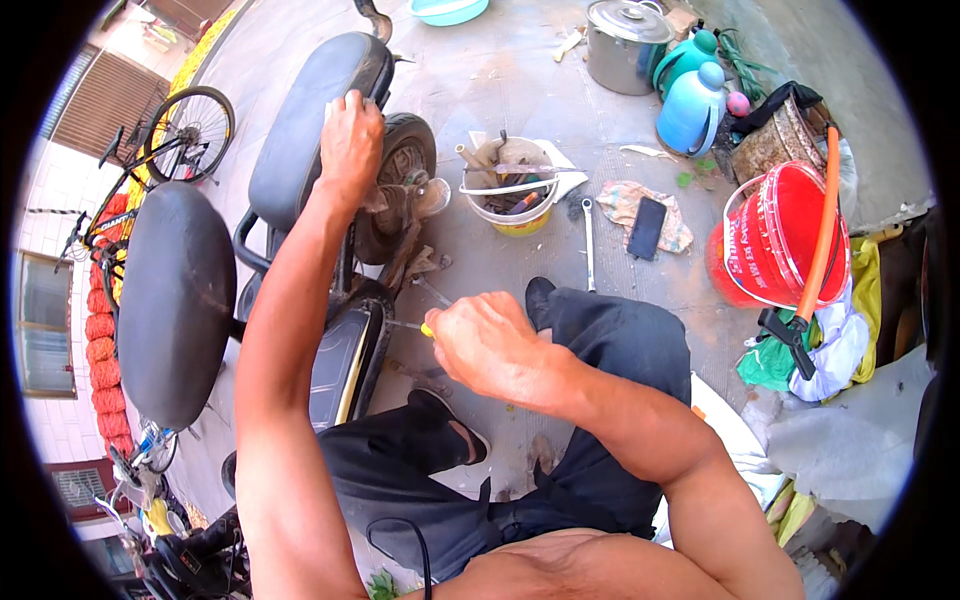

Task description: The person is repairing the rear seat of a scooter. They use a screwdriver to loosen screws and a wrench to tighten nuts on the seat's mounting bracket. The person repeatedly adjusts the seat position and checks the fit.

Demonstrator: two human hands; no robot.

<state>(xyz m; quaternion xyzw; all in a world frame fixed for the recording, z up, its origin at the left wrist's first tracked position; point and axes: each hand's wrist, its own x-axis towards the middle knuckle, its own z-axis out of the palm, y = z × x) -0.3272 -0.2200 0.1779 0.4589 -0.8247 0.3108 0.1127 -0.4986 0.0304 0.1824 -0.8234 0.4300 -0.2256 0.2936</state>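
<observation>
A scooter with a black padded seat (315,110) stands to my left. My left hand (352,145) grips the seat's near edge, its fingers curled over the top. My right hand (487,340) is closed around a screwdriver (428,330) with a yellow handle, most of which the fist hides. Its thin metal shaft points left at the side of the scooter's footboard (345,365); whether the tip touches anything I cannot make out. Above the screwdriver, the scooter's rear wheel (405,180) and dusty metal parts show below the seat.
A tool bucket (510,215) stands beyond my hands, with a wrench (588,245) and a phone (647,228) on a cloth (620,205) nearby. At the right are a red bucket (735,270), two thermos flasks and a steel pot (628,50). Another black seat (175,305) is at the left.
</observation>
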